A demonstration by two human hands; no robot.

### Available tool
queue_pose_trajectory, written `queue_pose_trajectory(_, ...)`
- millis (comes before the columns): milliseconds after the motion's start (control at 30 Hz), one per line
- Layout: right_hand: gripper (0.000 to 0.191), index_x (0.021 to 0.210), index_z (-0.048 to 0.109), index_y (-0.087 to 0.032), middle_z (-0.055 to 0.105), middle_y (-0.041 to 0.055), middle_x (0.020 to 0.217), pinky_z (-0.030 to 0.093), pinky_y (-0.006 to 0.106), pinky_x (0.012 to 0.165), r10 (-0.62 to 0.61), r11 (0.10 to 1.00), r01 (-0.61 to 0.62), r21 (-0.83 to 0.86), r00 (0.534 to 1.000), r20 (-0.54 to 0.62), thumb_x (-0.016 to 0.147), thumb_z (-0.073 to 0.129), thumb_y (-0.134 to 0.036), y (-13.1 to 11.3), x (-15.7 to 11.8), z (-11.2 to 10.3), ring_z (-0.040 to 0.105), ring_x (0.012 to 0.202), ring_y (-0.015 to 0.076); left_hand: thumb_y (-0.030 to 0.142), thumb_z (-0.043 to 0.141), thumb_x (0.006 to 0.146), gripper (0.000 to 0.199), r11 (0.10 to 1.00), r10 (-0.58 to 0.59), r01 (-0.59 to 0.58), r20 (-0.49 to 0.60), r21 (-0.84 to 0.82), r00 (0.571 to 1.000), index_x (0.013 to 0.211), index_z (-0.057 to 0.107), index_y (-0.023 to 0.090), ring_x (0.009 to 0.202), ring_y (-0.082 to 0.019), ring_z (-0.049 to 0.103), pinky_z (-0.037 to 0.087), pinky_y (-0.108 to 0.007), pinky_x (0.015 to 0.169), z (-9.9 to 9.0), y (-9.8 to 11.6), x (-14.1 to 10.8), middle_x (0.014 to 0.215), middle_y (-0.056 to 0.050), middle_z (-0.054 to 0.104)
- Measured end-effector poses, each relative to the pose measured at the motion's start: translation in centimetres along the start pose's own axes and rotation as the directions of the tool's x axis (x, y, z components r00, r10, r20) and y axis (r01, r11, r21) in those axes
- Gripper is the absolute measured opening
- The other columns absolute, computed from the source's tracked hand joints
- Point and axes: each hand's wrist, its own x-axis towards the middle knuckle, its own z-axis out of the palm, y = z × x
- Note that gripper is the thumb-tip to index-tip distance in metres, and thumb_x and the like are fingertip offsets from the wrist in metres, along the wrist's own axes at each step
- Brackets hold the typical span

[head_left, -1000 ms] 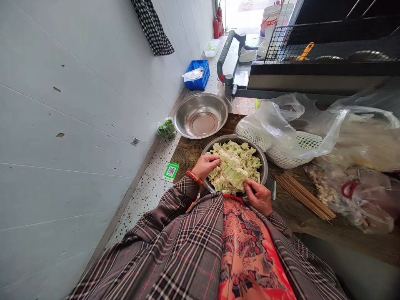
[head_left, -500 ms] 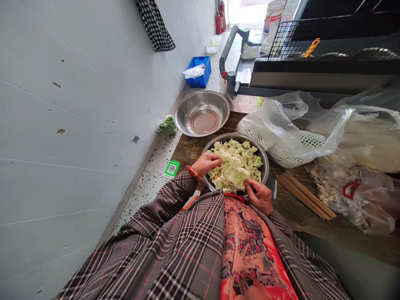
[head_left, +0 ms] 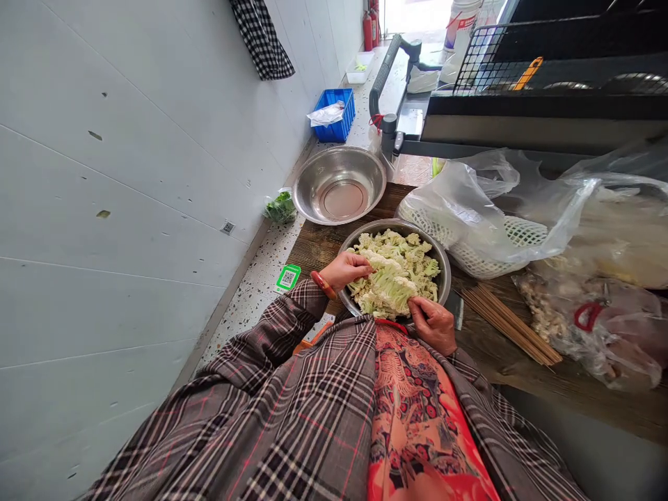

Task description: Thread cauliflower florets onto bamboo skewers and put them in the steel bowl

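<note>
A steel bowl (head_left: 445, 268) full of pale cauliflower pieces (head_left: 399, 243) stands close in front of my body. Above it, a long row of cauliflower florets (head_left: 392, 287) stretches slantwise between my hands. My left hand (head_left: 342, 270), with a reddish bangle at the wrist, is closed in a pinch at the upper left end of the row. At its lower right end, my right hand (head_left: 433, 323) is closed with thumb and fingers pressed together. Whether a stick runs through the row is hidden. A bundle of thin wooden skewers (head_left: 509, 323) lies on the table right of the bowl.
Behind the bowl stands a wide steel basin (head_left: 305, 202). White mesh baskets (head_left: 483, 261) under clear plastic and bags of food (head_left: 589, 327) fill the right side. Bagged greens (head_left: 280, 207), a QR card (head_left: 288, 277) and a blue crate (head_left: 344, 131) line the wall side.
The camera view has shifted slightly. Both hands keep nearly the same place and grip on the cauliflower.
</note>
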Motion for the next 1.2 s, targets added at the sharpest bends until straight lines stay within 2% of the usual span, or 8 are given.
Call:
queue_pose_trajectory(267, 0.025, 0.081, 0.067, -0.021, 0.071, 0.0046, 0.079, 0.05, 0.027, 0.071, 0.016, 1.0, -0.016, 0.018, 1.0, 0.013, 0.088, 0.047, -0.035, 0.0, -0.1, 0.2, 0.065, 0.072, 0.0169, 0.037, 0.07, 0.063, 0.028, 0.999, -0.022, 0.02, 0.044, 0.048, 0.999, 0.055, 0.063, 0.012, 0.044, -0.006, 0.037, 0.027, -0.021, 0.044, 0.1, -0.1, -0.1, 0.047, 0.001, 0.049)
queue_pose_trajectory(367, 0.026, 0.081, 0.066, -0.02, 0.07, 0.0041, 0.077, 0.049, 0.026, 0.068, 0.059, 0.998, -0.06, 0.034, 0.998, 0.012, 0.089, 0.047, -0.036, 0.1, 0.0, 0.5, 0.064, 0.07, 0.0161, 0.038, 0.071, 0.065, 0.029, 1.0, -0.015, 0.013, 0.064, 0.028, 0.998, 0.055, 0.062, 0.012, 0.045, -0.006, 0.037, 0.028, -0.021, 0.045, 0.1, -0.1, 0.1, 0.047, 0.002, 0.047)
queue_pose_trajectory(467, 0.028, 0.082, 0.066, -0.018, 0.068, 0.0029, 0.072, 0.047, 0.024, 0.064, 0.115, 0.99, -0.116, 0.075, 0.993, 0.01, 0.088, 0.047, -0.037, 0.1, 0.2, 0.6, 0.061, 0.065, 0.0149, 0.039, 0.072, 0.065, 0.028, 0.999, 0.001, -0.002, -0.011, -0.04, 1.0, 0.069, 0.067, 0.012, 0.053, -0.007, 0.045, 0.034, -0.019, 0.05, 0.0, -0.2, 0.2, 0.06, 0.0, 0.055)
queue_pose_trajectory(567, 0.029, 0.081, 0.066, -0.017, 0.066, 0.0021, 0.07, 0.046, 0.024, 0.062, 0.144, 0.985, -0.144, 0.099, 0.99, 0.011, 0.088, 0.046, -0.038, 0.0, 0.5, 0.8, 0.059, 0.063, 0.0141, 0.042, 0.071, 0.067, 0.036, 0.99, -0.015, -0.001, -0.112, -0.142, 0.994, 0.088, 0.07, 0.013, 0.069, -0.01, 0.055, 0.04, -0.019, 0.057, 0.1, -0.5, 0.2, 0.082, -0.005, 0.063)
queue_pose_trajectory(633, 0.03, 0.081, 0.066, -0.017, 0.065, 0.002, 0.07, 0.045, 0.024, 0.063, 0.144, 0.985, -0.145, 0.092, 0.989, 0.01, 0.088, 0.046, -0.038, 0.0, 0.6, 0.8, 0.059, 0.063, 0.0141, 0.045, 0.071, 0.066, 0.04, 0.978, -0.034, 0.004, -0.141, -0.208, 0.989, 0.091, 0.069, 0.013, 0.074, -0.011, 0.056, 0.042, -0.02, 0.061, 0.5, -0.7, 0.3, 0.087, -0.006, 0.063)
queue_pose_trajectory(833, 0.029, 0.082, 0.067, -0.018, 0.067, 0.0027, 0.072, 0.046, 0.024, 0.064, 0.119, 0.99, -0.121, 0.076, 0.992, 0.035, 0.088, 0.047, -0.038, -0.3, 0.8, 0.9, 0.06, 0.065, 0.0149, 0.045, 0.075, 0.062, 0.036, 0.933, -0.058, -0.023, -0.212, -0.358, 0.976, 0.076, 0.066, 0.012, 0.066, -0.008, 0.051, 0.04, -0.018, 0.056, 2.4, -1.4, 0.8, 0.075, -0.002, 0.058)
queue_pose_trajectory(1000, 0.027, 0.081, 0.067, -0.019, 0.069, 0.004, 0.076, 0.045, 0.025, 0.066, 0.097, 0.995, -0.098, 0.028, 0.995, 0.024, 0.088, 0.047, -0.036, -0.3, 0.9, 0.9, 0.062, 0.069, 0.0163, 0.039, 0.077, 0.06, 0.032, 0.909, -0.093, -0.025, -0.261, -0.415, 0.961, 0.067, 0.062, 0.012, 0.055, -0.005, 0.043, 0.035, -0.017, 0.049, 2.9, -2.0, 0.9, 0.065, 0.002, 0.051)
queue_pose_trajectory(1200, 0.024, 0.081, 0.065, -0.02, 0.068, 0.0038, 0.076, 0.045, 0.026, 0.068, 0.053, 0.999, -0.053, 0.002, 0.998, 0.015, 0.089, 0.046, -0.032, -0.3, 0.8, 1.0, 0.063, 0.071, 0.0167, 0.034, 0.079, 0.06, 0.028, 0.86, -0.148, 0.014, -0.222, -0.51, 0.964, 0.071, 0.065, 0.012, 0.058, -0.008, 0.051, 0.04, -0.021, 0.053, 2.9, -2.6, 1.0, 0.066, -0.001, 0.058)
